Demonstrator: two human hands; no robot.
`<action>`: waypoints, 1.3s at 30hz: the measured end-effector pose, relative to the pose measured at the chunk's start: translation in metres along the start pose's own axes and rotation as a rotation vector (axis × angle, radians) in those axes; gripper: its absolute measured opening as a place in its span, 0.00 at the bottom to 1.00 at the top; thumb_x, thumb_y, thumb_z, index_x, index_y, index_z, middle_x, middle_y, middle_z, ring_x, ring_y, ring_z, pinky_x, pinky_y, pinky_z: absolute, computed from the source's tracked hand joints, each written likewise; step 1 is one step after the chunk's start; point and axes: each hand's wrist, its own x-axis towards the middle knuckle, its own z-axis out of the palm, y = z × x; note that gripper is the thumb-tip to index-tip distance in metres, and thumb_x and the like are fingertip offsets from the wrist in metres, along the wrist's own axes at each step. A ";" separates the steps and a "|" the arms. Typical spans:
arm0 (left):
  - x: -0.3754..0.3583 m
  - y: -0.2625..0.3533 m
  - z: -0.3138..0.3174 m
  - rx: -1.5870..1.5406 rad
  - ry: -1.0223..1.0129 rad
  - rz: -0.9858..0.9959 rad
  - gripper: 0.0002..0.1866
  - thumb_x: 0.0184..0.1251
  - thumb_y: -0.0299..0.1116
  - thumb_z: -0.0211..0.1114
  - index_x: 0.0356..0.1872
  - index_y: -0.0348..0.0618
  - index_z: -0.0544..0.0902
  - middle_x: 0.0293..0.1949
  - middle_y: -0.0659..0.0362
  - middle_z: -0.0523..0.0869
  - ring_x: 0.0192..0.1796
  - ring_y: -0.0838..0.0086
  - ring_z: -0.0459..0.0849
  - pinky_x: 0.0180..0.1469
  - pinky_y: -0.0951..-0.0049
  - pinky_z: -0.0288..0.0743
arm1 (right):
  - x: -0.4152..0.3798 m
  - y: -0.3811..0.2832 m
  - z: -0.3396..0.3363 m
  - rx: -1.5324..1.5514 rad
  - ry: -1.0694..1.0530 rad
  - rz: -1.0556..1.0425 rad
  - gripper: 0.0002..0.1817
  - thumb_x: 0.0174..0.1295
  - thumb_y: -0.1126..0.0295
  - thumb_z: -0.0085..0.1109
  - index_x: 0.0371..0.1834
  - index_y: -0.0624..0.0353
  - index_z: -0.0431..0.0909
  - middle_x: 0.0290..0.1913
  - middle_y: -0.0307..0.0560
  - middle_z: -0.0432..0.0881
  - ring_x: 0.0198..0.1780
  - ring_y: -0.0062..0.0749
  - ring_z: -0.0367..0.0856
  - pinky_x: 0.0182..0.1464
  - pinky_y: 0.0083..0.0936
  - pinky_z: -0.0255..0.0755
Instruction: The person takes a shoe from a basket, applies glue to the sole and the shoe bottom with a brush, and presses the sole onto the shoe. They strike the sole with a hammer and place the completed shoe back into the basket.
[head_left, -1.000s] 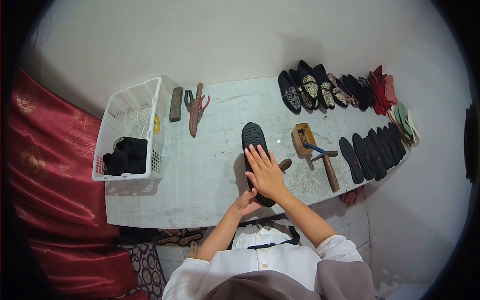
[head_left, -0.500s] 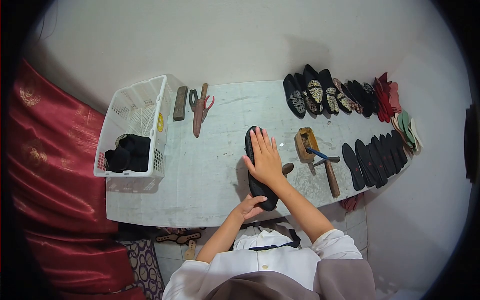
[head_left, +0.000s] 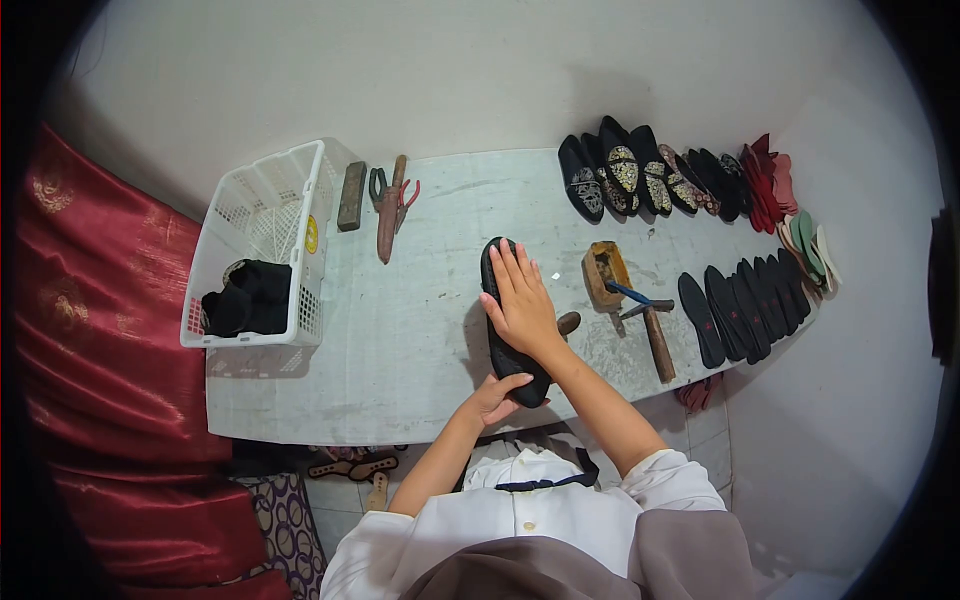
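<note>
A black shoe [head_left: 511,362] is held sole up over the near middle of the table, pointing away from me. My left hand [head_left: 494,399] is closed around its near end, with the thumb on top. Across the sole lies my right hand [head_left: 526,311], flat with its fingers stretched out. A small brown knob-like object [head_left: 569,323] pokes out beside my right wrist, mostly hidden. To the right sit a box with a yellowish rim [head_left: 605,276], a blue-handled tool [head_left: 628,293] leaning on it, and a hammer [head_left: 659,345].
A white basket [head_left: 310,285] with black shoes [head_left: 262,300] stands left. Beside it lie a grey-brown block [head_left: 351,197], a brown wooden-handled tool [head_left: 388,228] and red-handled pliers [head_left: 408,203]. Decorated shoes [head_left: 622,170] line the back right, with black insoles [head_left: 702,318] nearer.
The whole view has shifted slightly, so the table and things on it appear a little higher and further left. Both hands keep the same placement on the shoe.
</note>
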 end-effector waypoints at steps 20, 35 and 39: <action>0.002 -0.001 0.003 0.120 -0.019 0.005 0.26 0.59 0.27 0.62 0.60 0.40 0.68 0.55 0.50 0.76 0.55 0.59 0.78 0.47 0.53 0.81 | -0.225 0.199 -0.088 -0.229 0.448 0.741 0.22 0.61 0.65 0.56 0.56 0.65 0.68 0.52 0.60 0.75 0.52 0.45 0.75 0.55 0.35 0.67; -0.001 0.002 0.009 0.089 -0.031 0.008 0.27 0.58 0.26 0.62 0.61 0.40 0.67 0.56 0.48 0.76 0.55 0.58 0.78 0.46 0.52 0.81 | -0.195 0.181 -0.096 -0.416 -0.135 1.169 0.28 0.46 0.51 0.63 0.39 0.68 0.77 0.36 0.62 0.82 0.41 0.56 0.82 0.42 0.45 0.74; -0.003 0.002 0.011 0.102 -0.014 0.004 0.27 0.59 0.26 0.62 0.60 0.40 0.67 0.56 0.49 0.76 0.56 0.57 0.78 0.47 0.52 0.80 | -0.225 0.208 -0.127 0.103 -0.010 1.250 0.26 0.47 0.47 0.67 0.27 0.63 0.78 0.21 0.48 0.79 0.21 0.37 0.78 0.23 0.30 0.69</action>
